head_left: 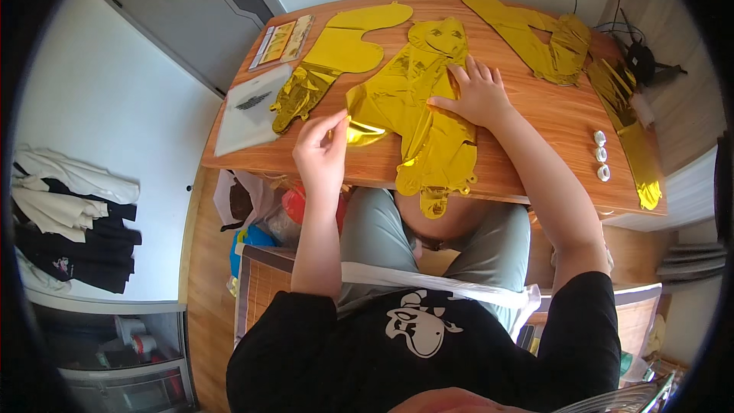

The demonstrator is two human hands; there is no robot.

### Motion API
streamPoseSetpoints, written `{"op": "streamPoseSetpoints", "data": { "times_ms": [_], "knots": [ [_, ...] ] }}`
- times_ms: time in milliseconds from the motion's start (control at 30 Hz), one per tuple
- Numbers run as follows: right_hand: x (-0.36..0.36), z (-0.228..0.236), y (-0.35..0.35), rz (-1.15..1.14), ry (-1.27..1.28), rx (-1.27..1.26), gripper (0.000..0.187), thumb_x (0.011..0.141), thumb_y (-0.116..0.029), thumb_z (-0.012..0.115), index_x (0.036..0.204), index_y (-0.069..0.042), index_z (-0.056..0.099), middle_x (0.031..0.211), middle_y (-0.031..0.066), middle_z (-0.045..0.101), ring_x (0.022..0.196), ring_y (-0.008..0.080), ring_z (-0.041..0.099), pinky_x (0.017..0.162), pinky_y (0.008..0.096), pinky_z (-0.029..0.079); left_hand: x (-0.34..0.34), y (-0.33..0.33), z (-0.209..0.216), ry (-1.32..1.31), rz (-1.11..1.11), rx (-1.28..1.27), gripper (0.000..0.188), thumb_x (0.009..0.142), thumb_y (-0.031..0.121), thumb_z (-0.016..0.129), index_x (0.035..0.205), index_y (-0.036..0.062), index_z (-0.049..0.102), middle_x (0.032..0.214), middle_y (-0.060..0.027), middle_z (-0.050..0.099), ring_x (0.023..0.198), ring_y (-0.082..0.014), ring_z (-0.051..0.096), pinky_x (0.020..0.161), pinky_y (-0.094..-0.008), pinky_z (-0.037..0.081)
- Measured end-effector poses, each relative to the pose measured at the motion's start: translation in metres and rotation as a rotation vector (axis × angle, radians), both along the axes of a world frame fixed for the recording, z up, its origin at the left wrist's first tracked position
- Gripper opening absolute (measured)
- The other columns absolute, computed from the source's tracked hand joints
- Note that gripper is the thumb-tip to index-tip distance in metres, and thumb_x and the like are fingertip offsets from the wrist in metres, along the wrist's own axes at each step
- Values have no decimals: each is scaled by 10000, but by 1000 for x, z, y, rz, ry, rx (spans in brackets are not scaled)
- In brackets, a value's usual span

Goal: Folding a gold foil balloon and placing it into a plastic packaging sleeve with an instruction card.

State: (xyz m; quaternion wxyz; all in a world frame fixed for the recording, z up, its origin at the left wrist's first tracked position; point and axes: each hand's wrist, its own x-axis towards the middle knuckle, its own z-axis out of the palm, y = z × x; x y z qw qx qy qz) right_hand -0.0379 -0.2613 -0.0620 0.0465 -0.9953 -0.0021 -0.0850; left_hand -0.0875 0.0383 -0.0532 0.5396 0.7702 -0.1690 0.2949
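Observation:
A flat, uninflated gold foil balloon (417, 88) lies in front of me on the wooden table (527, 149), its lower end hanging over the near edge. My left hand (321, 147) is closed in a pinch on the balloon's left edge, and the foil there is lifted and catches the light. Spread over the balloon's right side is my right hand (480, 95), its fingers apart and resting on the foil. A second gold foil balloon (348, 42) lies to the left, partly crumpled at its lower end.
More gold foil balloons (535, 38) lie at the far right, with a long one (638, 153) along the right edge. Several white tape rolls (602, 154) stand near it. A clear plastic bag (248, 111) and a printed packet (281, 42) lie on the left. Black cables (638, 57) trail at the back right.

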Motion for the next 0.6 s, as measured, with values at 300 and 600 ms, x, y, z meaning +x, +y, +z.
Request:
{"op": "streamPoseSetpoints", "data": {
  "times_ms": [300,600],
  "knots": [
    [5,-7,-2,7,1,-20,997,851,-816,562,1596,-175,388,1658,247,314,1543,412,292,1253,598,189,5,-52,32,-274,-713,454,446,868,22,797,1291,130,703,1178,-78,703,1076,-235,696,918,-346,579],
    [12,-19,-8,60,-33,-48,631,1028,-482,493,1568,-180,372,1652,242,319,1517,412,334,1213,638,251,107,-29,24,330,-623,396,519,1059,255,592,1514,31,482,1525,-146,545,1380,-281,548,1199,-448,397]
  ]
}}
